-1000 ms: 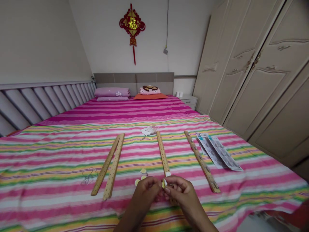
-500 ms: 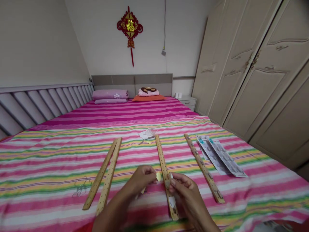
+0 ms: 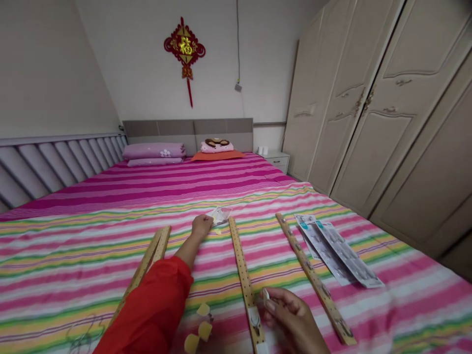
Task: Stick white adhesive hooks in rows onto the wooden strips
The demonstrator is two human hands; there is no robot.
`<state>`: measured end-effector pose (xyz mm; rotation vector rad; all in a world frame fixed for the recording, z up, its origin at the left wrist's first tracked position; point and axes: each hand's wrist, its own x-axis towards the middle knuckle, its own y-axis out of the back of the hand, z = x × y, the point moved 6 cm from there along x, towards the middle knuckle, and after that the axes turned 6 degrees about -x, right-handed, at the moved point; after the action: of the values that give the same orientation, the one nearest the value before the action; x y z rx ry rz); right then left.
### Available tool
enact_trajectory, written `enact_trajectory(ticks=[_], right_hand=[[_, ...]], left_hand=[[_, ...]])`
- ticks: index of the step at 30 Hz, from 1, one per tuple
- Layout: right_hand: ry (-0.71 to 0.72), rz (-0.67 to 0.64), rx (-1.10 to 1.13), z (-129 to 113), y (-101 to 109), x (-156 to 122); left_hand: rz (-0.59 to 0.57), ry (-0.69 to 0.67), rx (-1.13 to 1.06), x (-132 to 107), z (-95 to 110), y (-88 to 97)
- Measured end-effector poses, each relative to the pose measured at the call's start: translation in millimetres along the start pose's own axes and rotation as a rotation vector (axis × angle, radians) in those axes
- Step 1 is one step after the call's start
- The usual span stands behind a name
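Observation:
My left hand is stretched far forward, its fingers curled at the edge of a clear plastic packet. What it grips, if anything, is hidden. My right hand pinches a small white piece, perhaps an adhesive hook, between thumb and fingers. Just left of it lies the middle perforated wooden strip, with a white hook fixed near its close end. Several pale yellow pieces are on the cloth between my left sleeve and that strip.
Two wooden strips lie partly under my left forearm. On the right, another wooden strip bears several metal hooks, beside blister cards. Thin tangled wire rests at the lower left. Striped cloth covers the bed.
My left hand has moved from beside the middle strip forward to the plastic packet. The right hand still holds the white piece, now slightly lower. The view has shifted a little.

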<state>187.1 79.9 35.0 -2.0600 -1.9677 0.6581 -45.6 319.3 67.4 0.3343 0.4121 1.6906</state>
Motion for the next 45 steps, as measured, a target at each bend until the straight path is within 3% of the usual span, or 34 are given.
enact_trajectory(ticks=[4,9,12,16,19,25,28,33,38,42,45], right_hand=[[0.012,0.007,-0.011,5.8,8.6,7.4],[0.018,0.005,0.022,13.5,13.2,12.8],[0.008,-0.023,0.032,13.9,11.6,11.3],[0.000,-0.038,0.025,10.6,10.2,7.9],[0.010,-0.048,0.004,10.7,10.8,8.8],[-0.007,-0.058,0.006,20.4,10.9,16.7],[-0.025,-0.036,0.049,18.7,8.2,18.4],[-0.136,-0.032,0.196,11.0,-0.7,18.4],[-0.189,-0.051,0.252,6.2,-9.8,18.0],[-0.126,-0.040,0.116,3.0,-13.6,20.7],[0.003,-0.007,-0.043,-2.6,-16.9,21.3]], left_hand=[[0.034,0.044,0.009,20.3,-11.9,-8.1],[-0.021,0.016,0.041,26.1,-26.7,-11.4],[-0.124,-0.067,0.084,18.3,-30.6,-15.7],[-0.354,-0.204,0.126,-0.3,-31.4,-34.3],[-0.426,-0.291,0.153,-3.2,-26.8,-43.5],[-0.314,-0.319,0.146,21.6,-10.2,-41.8],[-0.234,-0.279,0.088,21.0,-4.0,-38.3],[-0.225,-0.154,-0.089,-22.2,6.6,-33.0],[-0.409,-0.047,-0.352,-103.8,18.9,-36.4],[-0.432,0.015,-0.482,-162.1,15.8,-39.4],[-0.399,0.130,-0.658,-191.8,2.5,-44.8]])
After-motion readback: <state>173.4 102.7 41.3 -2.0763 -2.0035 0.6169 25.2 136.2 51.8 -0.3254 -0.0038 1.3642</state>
